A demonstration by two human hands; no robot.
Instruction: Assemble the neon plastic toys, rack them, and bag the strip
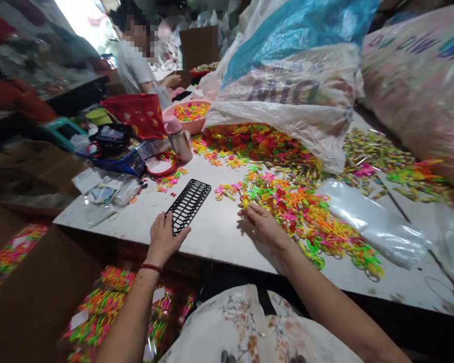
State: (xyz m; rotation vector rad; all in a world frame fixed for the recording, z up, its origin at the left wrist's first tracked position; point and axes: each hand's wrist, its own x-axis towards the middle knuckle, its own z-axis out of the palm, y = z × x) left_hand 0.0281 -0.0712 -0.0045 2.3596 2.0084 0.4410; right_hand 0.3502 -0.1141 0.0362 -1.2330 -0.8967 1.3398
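My left hand (165,236) rests at the near end of a black slotted plastic rack (191,201), fingers along its left edge and thumb stretched over the near corner. The rack lies flat on the white table (215,237), and its slots look bare. To the right, my right hand (263,222) has its fingertips pinched together around a small yellow plastic piece (245,204). Beside that hand spreads a loose pile of small bright plastic pieces (287,201) in pink, green, yellow and orange. A few similar pieces (227,190) lie between the rack and the pile.
A large white and blue sack (287,75) spills pieces at the back. Clear plastic bags (371,222) lie at right. A pink flask (178,138), red dish (162,165) and blue basket (121,161) stand at left. Below are boxes of packed pieces (98,312). Another person (134,63) works behind.
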